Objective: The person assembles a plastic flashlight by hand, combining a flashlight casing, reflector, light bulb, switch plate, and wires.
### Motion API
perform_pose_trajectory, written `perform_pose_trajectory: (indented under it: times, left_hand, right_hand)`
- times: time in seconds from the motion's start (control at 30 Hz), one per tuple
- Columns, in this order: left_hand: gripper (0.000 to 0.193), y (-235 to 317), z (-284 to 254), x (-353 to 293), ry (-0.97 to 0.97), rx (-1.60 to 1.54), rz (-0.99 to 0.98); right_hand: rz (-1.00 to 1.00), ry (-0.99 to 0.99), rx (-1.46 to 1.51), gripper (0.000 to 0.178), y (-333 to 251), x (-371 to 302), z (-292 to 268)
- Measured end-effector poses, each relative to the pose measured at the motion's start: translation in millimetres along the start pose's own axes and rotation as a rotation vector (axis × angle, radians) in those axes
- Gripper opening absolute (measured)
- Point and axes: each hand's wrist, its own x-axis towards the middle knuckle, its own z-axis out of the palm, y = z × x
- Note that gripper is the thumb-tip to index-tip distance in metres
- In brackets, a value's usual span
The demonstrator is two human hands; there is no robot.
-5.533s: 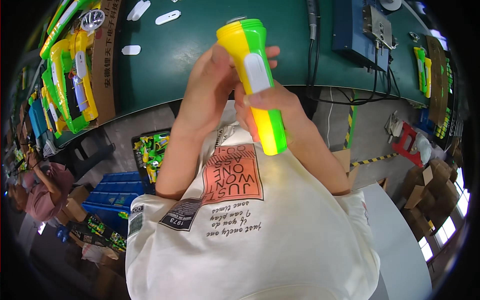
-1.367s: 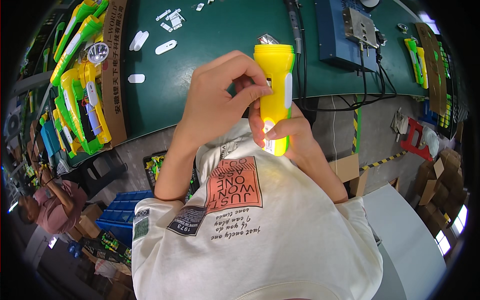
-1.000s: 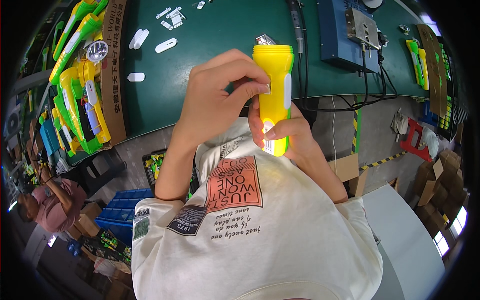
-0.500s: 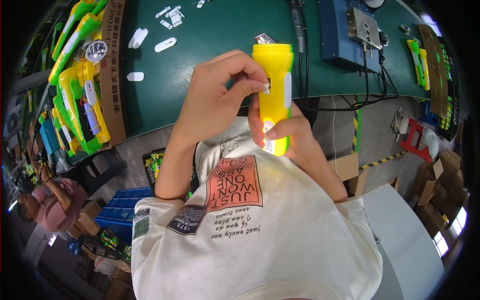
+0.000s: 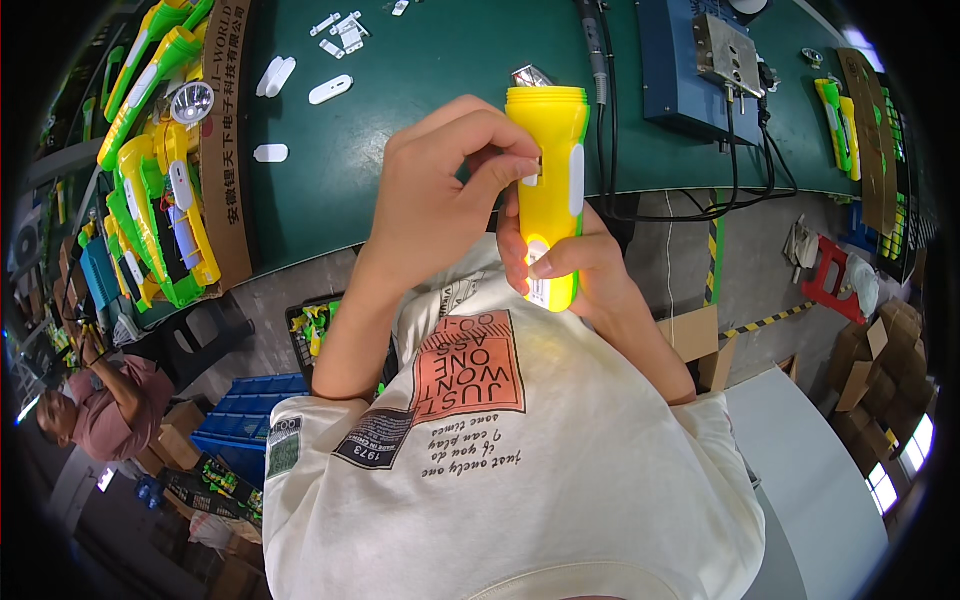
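A yellow flashlight body (image 5: 553, 125) with green trim stands nearly upright before my chest, its threaded open end up. My right hand (image 5: 575, 258) is closed round its lower part. At a slot in the yellow side, my left hand (image 5: 460, 165) pinches a small white plastic piece (image 5: 531, 179) between thumb and fingertips, mostly hidden by them. A long white strip (image 5: 576, 180) runs down the body's right side. Just behind the threaded end shows a shiny reflector (image 5: 530, 76).
White oval covers (image 5: 330, 90) and small white brackets (image 5: 350, 30) lie on the green table (image 5: 310, 200). A cardboard box (image 5: 228, 150) of yellow-green flashlights stands left. A blue device (image 5: 680, 80) with black cables sits at right. Another person (image 5: 120, 400) is at far left.
My left fingertips have shifted slightly against the flashlight's slot, and the white piece now shows less tilted. The right hand and flashlight have stayed in place.
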Motion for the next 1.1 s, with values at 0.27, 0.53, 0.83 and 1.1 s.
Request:
perform_pose_trajectory:
  times: [0.27, 0.53, 0.83, 1.1]
  left_hand:
    - [0.008, -7, 14, -10, 0.119, 0.247, 0.198]
    - [0.014, 5, 21, -12, 0.167, 0.346, 0.168]
    - [0.021, -2, 29, -29, 0.063, -0.811, -0.581]
    - [0.025, -8, 40, -41, 0.050, -0.846, -0.518]
  right_hand:
    - [0.024, 0.036, -0.041, 0.038, 2, -1, -2]
    - [0.031, 0.056, -0.142, 0.031, -3, -4, 3]
    - [0.087, -0.030, 0.049, 0.045, -2, -4, 4]
    - [0.083, -0.005, 0.029, 0.056, 5, -6, 8]
